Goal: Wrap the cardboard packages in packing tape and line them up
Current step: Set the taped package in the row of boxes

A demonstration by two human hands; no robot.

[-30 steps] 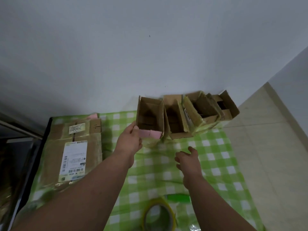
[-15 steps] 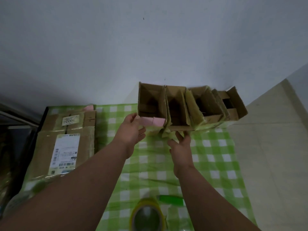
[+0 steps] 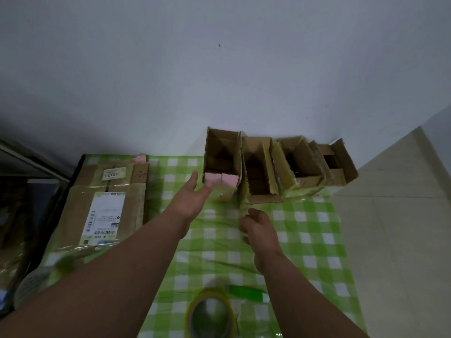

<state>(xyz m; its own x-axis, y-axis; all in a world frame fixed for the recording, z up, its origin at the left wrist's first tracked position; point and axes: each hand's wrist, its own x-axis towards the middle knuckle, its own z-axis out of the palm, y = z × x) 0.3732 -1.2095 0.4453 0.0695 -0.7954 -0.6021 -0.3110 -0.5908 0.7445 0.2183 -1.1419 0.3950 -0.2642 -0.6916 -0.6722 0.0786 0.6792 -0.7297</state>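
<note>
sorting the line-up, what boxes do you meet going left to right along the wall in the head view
flat labelled package → open box with pink flap → second open box → third open box → fourth open box

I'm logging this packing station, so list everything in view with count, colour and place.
open cardboard boxes: four, brown, in a row along the far table edge by the wall
flat labelled packages: two, brown, on the table's left side
tape roll: one, yellowish, near edge
green object: one, beside the roll
tablecloth: one, green-white check
left hand: open, at the leftmost box
right hand: open, over the cloth
</note>
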